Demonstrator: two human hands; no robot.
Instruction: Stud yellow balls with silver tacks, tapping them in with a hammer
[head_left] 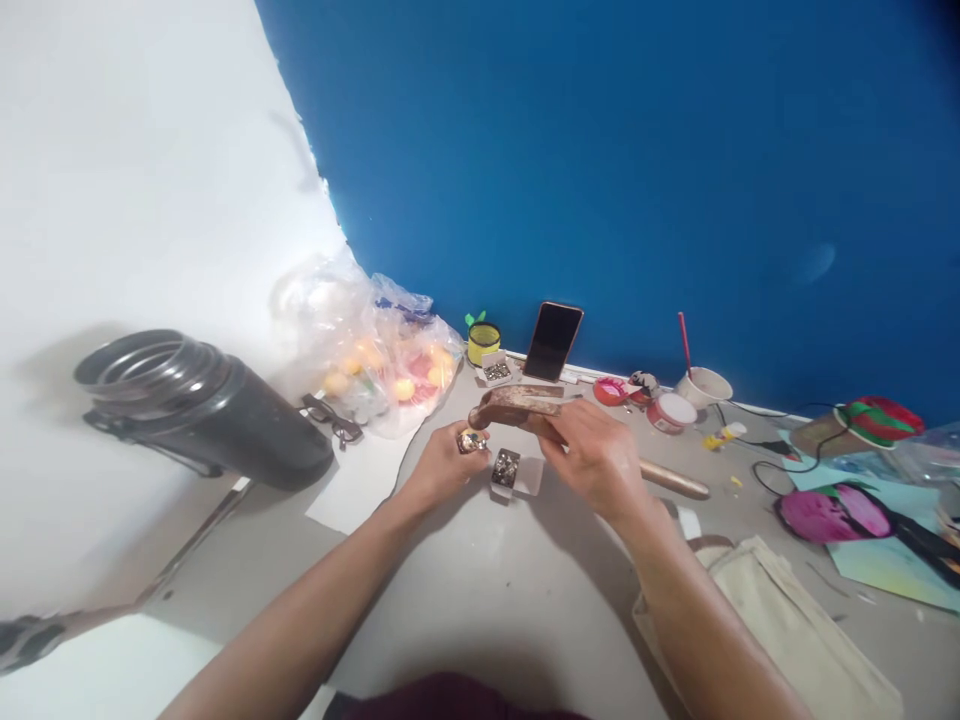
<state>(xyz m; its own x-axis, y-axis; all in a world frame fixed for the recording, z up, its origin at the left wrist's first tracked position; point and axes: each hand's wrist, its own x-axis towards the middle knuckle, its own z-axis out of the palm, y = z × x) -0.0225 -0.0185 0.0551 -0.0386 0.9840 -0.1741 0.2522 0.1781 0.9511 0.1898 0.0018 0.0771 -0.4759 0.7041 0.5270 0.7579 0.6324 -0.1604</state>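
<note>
My right hand is wrapped round a hammer, near its worn brown metal head. The wooden handle shows again beyond my wrist, pointing right. My left hand is closed on a small round thing with a shiny, studded surface, just below the hammer's striking end. Its exact kind I cannot make out. Between my hands, a small open white box full of small shiny metal pieces sits on the table, its flap folded out right. A similar box stands farther back.
A large dark open flask stands left, by glasses and a clear bag of coloured balls. A phone leans against the blue wall. To the right are a paper cup, a glue stick and beige cloth.
</note>
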